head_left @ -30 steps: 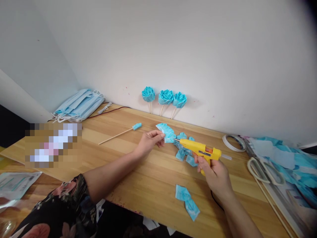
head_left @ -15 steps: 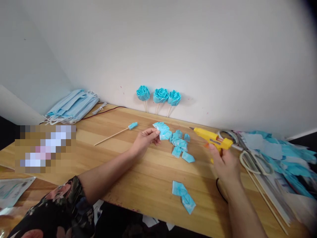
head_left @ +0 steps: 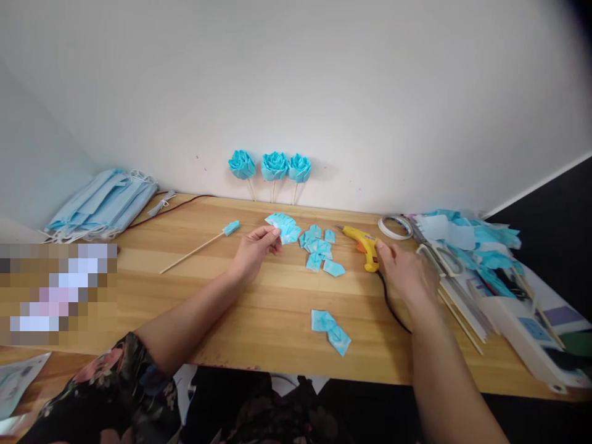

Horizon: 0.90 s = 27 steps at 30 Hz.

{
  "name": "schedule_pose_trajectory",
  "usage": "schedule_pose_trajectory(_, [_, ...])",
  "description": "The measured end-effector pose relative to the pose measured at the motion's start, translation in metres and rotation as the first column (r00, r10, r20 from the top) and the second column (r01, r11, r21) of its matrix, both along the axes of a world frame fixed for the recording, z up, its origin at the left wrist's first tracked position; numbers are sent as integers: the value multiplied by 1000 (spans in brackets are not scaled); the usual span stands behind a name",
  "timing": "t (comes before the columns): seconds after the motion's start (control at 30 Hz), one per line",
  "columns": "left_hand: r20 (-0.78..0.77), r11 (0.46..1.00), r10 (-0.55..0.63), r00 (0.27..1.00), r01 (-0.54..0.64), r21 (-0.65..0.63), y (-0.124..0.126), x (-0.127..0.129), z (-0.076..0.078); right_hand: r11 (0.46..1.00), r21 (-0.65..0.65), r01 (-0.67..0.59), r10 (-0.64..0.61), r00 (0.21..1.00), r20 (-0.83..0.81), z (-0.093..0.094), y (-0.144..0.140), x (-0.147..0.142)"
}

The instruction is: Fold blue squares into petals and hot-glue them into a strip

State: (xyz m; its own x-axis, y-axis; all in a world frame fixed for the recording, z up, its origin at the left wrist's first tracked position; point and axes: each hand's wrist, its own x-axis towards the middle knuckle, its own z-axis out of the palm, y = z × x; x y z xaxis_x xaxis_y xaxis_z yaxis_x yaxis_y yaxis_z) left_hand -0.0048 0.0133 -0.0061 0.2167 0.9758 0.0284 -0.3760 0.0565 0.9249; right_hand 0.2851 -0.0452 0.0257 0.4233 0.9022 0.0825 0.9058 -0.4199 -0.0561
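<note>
My left hand (head_left: 256, 250) pinches a fan of overlapping light-blue folded fabric petals (head_left: 284, 228) between thumb and fingers, just above the wooden table. On the right, a yellow glue gun (head_left: 365, 243) lies on its side, nozzle pointing left, its handle and trigger uncovered. My right hand (head_left: 409, 271) is at the gun's rear end, fingertips touching or very near it and no longer wrapped round the handle. Between the hands lies a cluster of loose blue petals (head_left: 319, 250). Two more joined petals (head_left: 330, 330) lie nearer the front edge. A stick with a blue tip (head_left: 198, 250) rests left of my left hand.
Three blue fabric roses (head_left: 275, 166) on sticks lean against the wall. Stacked face masks (head_left: 104, 203) lie at the left. A tape roll (head_left: 395, 227), scissors (head_left: 444, 262), blue scraps (head_left: 481, 231) and a white power strip (head_left: 522, 339) crowd the right. The gun's black cord (head_left: 391, 302) runs toward the front.
My right hand has put the glue gun down on the table and slid back from its handle. My left hand still holds the petal fan. The whole view has shifted to the right.
</note>
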Motion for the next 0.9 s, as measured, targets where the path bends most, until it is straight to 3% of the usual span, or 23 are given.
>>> schedule_pose_trajectory(0.1, [-4,1000,-6,1000,6,4,0,0,0,956,25,-292,292,947,-132,9,-20,-23])
schedule_pose_trajectory(0.17, [-5,1000,-16,1000,16,-4,0,0,1,872,2,-490,466,829,-308,7,-31,-37])
schedule_pose_trajectory(0.27, [-3,999,-32,999,32,-6,-1,0,2,755,-15,-656,573,670,-471,-1,-41,-53])
schedule_pose_trajectory(0.43, [-16,999,-38,999,38,1,-3,2,4,665,-46,-746,618,583,-527,0,-42,-70])
schedule_pose_trajectory(0.67, [-23,999,-41,999,41,2,-3,2,2,583,-126,-803,700,575,-422,11,-41,-83])
schedule_pose_trajectory(0.73, [-25,999,-52,998,52,7,-3,2,1,584,-94,-806,686,553,-472,11,-38,-81])
schedule_pose_trajectory(0.9, [-31,997,-73,997,74,15,-2,2,-4,668,-14,-744,526,485,-699,12,-20,-70])
